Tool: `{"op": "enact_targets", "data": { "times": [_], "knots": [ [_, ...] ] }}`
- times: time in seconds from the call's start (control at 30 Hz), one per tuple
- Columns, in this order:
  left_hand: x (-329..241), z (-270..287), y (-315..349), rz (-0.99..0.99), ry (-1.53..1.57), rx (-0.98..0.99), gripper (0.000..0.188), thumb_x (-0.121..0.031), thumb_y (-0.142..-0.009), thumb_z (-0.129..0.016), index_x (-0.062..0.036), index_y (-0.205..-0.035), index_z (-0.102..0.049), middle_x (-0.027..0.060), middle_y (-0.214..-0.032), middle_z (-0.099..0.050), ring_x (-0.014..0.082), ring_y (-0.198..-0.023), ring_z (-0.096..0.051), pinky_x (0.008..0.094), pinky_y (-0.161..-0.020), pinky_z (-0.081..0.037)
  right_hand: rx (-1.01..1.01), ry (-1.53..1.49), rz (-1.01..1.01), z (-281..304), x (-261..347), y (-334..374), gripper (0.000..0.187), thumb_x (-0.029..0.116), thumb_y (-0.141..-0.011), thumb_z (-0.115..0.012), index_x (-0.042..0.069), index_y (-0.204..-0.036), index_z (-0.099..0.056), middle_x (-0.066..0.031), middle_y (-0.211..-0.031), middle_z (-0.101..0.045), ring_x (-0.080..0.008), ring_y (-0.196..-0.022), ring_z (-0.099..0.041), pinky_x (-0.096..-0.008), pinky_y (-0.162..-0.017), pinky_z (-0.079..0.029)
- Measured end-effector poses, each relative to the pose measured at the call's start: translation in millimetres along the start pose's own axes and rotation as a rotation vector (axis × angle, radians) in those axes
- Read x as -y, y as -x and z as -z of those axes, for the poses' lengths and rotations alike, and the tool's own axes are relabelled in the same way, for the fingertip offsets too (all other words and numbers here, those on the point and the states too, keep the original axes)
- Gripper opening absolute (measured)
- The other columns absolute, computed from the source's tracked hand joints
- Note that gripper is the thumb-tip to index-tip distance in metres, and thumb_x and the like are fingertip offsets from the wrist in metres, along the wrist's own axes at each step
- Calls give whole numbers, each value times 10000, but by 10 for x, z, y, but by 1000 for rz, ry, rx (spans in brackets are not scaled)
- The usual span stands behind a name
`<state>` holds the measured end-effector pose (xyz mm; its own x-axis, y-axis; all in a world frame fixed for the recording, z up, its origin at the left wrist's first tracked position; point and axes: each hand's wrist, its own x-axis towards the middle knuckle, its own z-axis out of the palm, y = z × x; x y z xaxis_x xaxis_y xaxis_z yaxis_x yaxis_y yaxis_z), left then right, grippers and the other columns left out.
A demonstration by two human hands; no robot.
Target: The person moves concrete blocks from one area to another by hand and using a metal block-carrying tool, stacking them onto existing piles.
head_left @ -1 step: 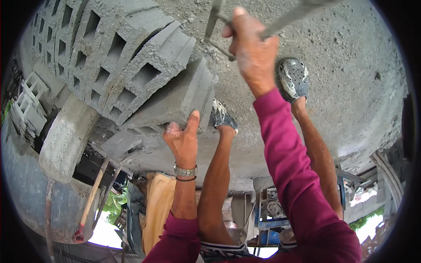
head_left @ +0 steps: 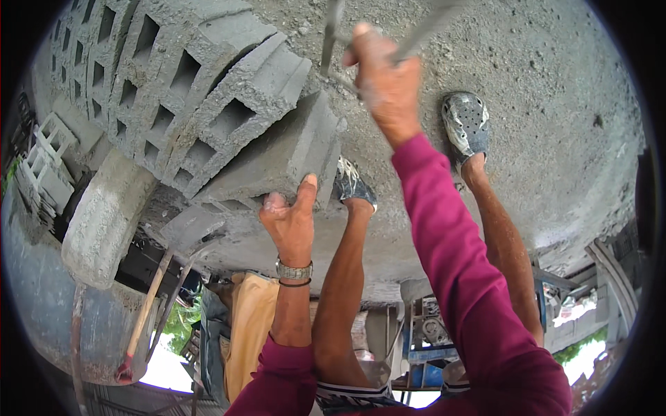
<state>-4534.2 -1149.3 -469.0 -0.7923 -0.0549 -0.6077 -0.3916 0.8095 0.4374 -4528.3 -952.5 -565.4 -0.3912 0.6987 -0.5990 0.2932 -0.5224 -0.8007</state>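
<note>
My left hand [head_left: 290, 220], with a metal watch at its wrist, grips the near end of a grey hollow concrete block [head_left: 281, 156]. The thumb lies on the block's face; the fingertips are hidden at its hollow end. That block leans against a row of similar concrete blocks [head_left: 222, 135], their holes facing up. Beyond it, my right hand [head_left: 390, 87] is wrapped round a grey metal bar tool [head_left: 431, 29], smeared by motion. Thin bars of the tool show left of the fist, above the ground. Its exact kind is unclear.
My feet in dark clogs [head_left: 466, 125] stand on gritty ground beside the blocks. At the left are a rounded concrete piece [head_left: 111, 218], a wooden-handled shovel [head_left: 151, 305] and a large grey drum [head_left: 41, 298]. A tan sack-like cover [head_left: 251, 326] and a machine [head_left: 431, 329] stand behind me.
My right hand has moved left and slightly nearer with the metal bar tool. The left hand and the concrete block have stayed put.
</note>
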Motion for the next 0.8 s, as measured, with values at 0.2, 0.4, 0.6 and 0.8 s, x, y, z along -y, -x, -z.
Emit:
{"op": "enact_targets", "data": {
  "times": [0.2, 0.4, 0.6, 0.8],
  "knots": [
    [7, 8, 26, -23, -24, 43, 305, -139, -773, -762, 133, -802, -628, 128, -851, -676, 157, -775, -569, 339, -722, -478, 4, 172, -1, 41, -420, -67, 483, 423, -937, -566, 49, -640, -641, 4, -508, -498, -92, -427, -436, -266, -428, -359],
    [281, -273, -194, -231, -7, -81, 458, -227, -780, -793, 40, -568, -486, 19, -692, -591, 103, -640, -443, 315, -573, -424, -75, 63, 18, 153, 222, 65, 484, 419, -925, -600, 6, -676, -646, 26, -493, -458, -65, -415, -392, -254, -401, -282],
    [-31, -187, -334, -338, -375, 31, 437, -319, -794, -760, 94, -767, -621, 198, -768, -676, 246, -654, -586, 398, -688, -497, -150, 221, -80, 347, 593, 385, 523, 466, -931, -551, 23, -675, -660, 12, -484, -453, -92, -439, -430, -276, -437, -331],
    [-468, 427, -185, -517, -99, -134, 396, -270, -776, -774, 19, -1030, -680, 215, -990, -687, 341, -930, -639, 416, -841, -501, -276, 341, -83, 235, 1010, 760, 515, 463, -922, -571, 14, -681, -648, -1, -499, -447, -85, -452, -429, -264, -439, -328]
  ]
}}
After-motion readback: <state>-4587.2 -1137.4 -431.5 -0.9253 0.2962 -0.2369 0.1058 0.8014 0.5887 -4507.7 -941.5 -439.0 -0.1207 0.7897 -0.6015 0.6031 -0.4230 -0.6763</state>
